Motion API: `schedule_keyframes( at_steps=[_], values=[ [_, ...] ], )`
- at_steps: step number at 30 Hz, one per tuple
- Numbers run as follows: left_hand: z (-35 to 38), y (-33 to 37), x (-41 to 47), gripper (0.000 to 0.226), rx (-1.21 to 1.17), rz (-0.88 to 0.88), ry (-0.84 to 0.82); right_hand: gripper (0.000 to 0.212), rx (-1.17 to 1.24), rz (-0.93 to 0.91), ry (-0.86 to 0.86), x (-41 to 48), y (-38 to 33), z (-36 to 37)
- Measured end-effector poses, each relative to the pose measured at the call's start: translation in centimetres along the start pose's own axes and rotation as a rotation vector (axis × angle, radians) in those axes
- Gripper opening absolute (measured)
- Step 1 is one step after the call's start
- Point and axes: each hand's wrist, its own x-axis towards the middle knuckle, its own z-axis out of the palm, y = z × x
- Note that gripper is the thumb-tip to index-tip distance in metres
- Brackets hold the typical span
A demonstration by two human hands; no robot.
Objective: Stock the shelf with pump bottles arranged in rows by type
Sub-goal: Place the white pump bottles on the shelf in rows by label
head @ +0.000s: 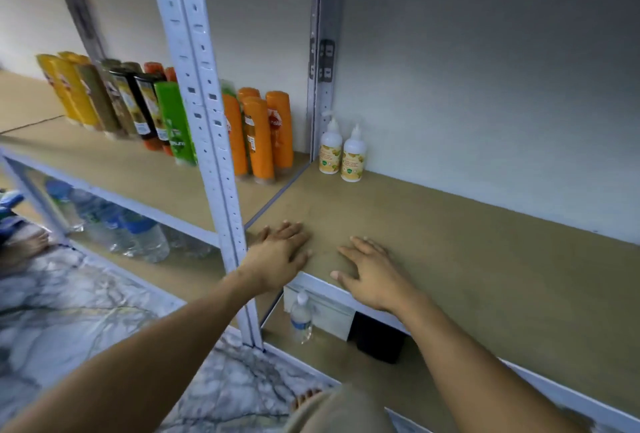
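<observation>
Shelf (450, 242): two pump bottles (353, 155) upright

The light is soft, dim and even, with a cool grey cast on the plain back wall (485, 86), which darkens toward the top right corner. The matt brown board shelf (502, 276) takes this light flatly, and the space beneath it is much darker. The white-veined marble floor (69, 311) carries a pale sheen. Wide-angle distortion tilts the perforated grey metal upright (204, 120) and makes the row of yellow, green and orange plastic bottles (166, 120) lean outward. Toward the left edge the clear plastic water bottles (138, 235) are smeared. The two white pump bottles (341, 155) are sharper, but their labels are unreadable.
</observation>
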Motion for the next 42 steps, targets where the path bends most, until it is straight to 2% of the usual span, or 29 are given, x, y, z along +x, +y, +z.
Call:
schedule_keyframes(
  at_steps=[4, 9, 13, 20, 23, 28, 34, 38, 42],
  values=[
    [0.5, -1.1, -8.2, 0.060, 0.006, 0.020, 0.032, 0.067, -0.034, -0.098, 0.007, -4.1, -3.1, 1.1],
    [2.9, -3.9, -19.9, 0.053, -0.071, -0.107, 0.015, 0.074, -0.034, -0.203, -0.022, -8.1, -7.9, 3.6],
    [6.5, -7.5, -29.8, 0.050, -0.198, -0.316, -0.016, 0.071, 0.025, -0.276, -0.160, -10.6, -12.6, 6.6],
    [10.8, -11.2, -43.3, 0.042, -0.314, -0.634, -0.042, 0.075, 0.104, -0.376, -0.498, -14.3, -20.6, 15.2],
    [13.3, -11.4, -47.0, 0.037, -0.343, -0.709, -0.016, 0.076, 0.094, -0.387, -0.653, -15.2, -22.9, 18.6],
    [18.1, -11.2, -51.6, 0.040, -0.390, -0.763, -0.011, 0.069, 0.025, -0.407, -0.765, -16.4, -25.0, 23.1],
    [20.4, -12.6, -55.2, 0.043, -0.389, -0.989, 0.263, 0.066, 0.017, -0.334, -0.858, -16.7, -25.4, 28.0],
    [20.6, -13.9, -55.6, 0.048, -0.603, -1.149, 0.252, 0.061, 0.013, -0.253, -0.852, -16.5, -25.1, 30.5],
    [21.5, -14.9, -55.3, 0.038, -0.874, -1.209, 0.275, 0.052, 0.018, -0.186, -0.793, -16.1, -25.1, 32.2]
  ],
)
